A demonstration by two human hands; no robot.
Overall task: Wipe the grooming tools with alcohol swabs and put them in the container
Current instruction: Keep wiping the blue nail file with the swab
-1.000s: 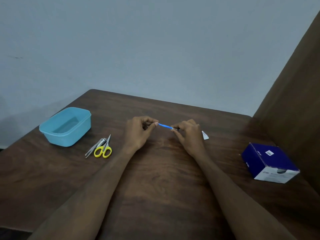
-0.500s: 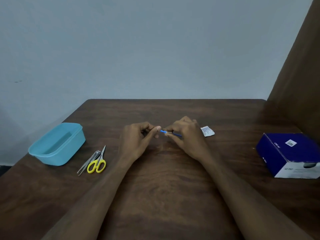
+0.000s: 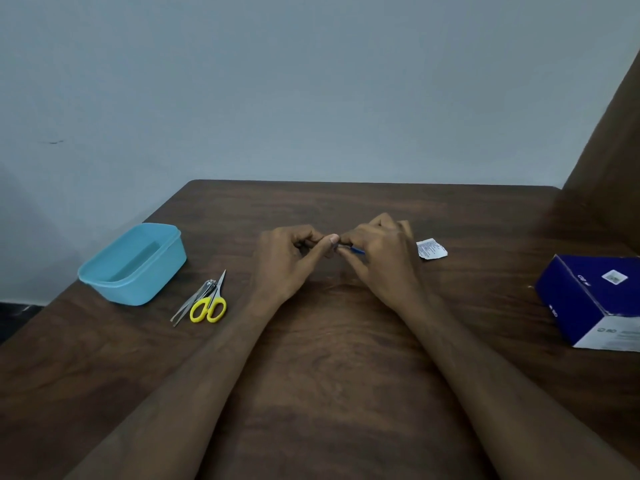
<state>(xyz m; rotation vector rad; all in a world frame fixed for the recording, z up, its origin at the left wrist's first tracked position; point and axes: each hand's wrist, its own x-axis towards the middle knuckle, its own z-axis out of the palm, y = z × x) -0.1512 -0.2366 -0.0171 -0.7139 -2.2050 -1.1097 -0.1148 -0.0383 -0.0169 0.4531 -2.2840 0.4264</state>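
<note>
— Blue and thin, that tool [image 3: 356,250]: where is it?
— Over the middle of the wooden table [image 3: 329,341], held up between both hands. Only a short blue end pokes out below the right hand's fingers; the rest is hidden.
— How is each hand on it?
— The left hand [image 3: 287,261] has its fingers curled, thumb stretched toward the right hand, pinching something slim at the tool's end. The right hand [image 3: 377,258] is curled around the tool, fingertips pressed onto it. Whether a swab sits under those fingers, I cannot tell. The two hands touch at the thumb tips.
— And the container?
— A light blue tub [image 3: 133,265], open at the top, stands well to the left near the table's edge. I cannot make out anything lying in it.
— Other tools?
— Just beside the tub, toward the hands, lie scissors [image 3: 209,303] with yellow handles, metal tweezers [image 3: 187,304] and a nail clipper [image 3: 210,286], bunched together and touching.
— Anything on the right?
— A torn white packet [image 3: 431,249] lies near the right hand. Farther out, a dark blue box [image 3: 588,299] sits by the right edge.
</note>
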